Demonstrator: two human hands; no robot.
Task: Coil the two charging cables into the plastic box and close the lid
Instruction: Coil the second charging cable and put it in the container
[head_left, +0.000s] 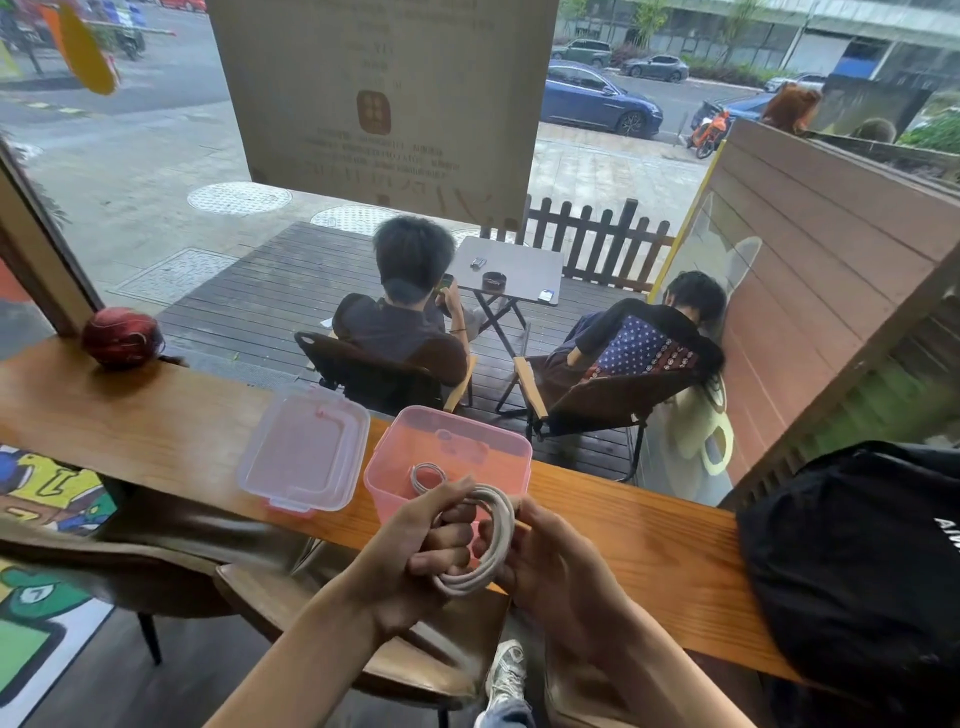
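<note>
Two hands meet just in front of the near edge of a long wooden counter (649, 530). Between them is a white cable (488, 545), wound into a round coil of several loops. The left hand (415, 551) has its fingers curled through the middle of the coil and grips it. The right hand (540, 556) holds the other side of the coil, with its fingers bent around the loops.

Right behind the hands, a pink box (447, 457) stands on the counter near its near edge. The box is open. Inside it, on the bottom, lies a second cable (427, 477), also coiled up and smaller looking. It does not touch the coil in the hands.

The clear lid (304, 452) lies flat on the counter just to the left of the box, close beside it. Its pink clips show at its near edge.

A dark red ball (122, 338) sits far to the left, at the back edge of the counter. A black bag (857, 561) rests on the right end.

Past the window, two people sit on chairs outside.
</note>
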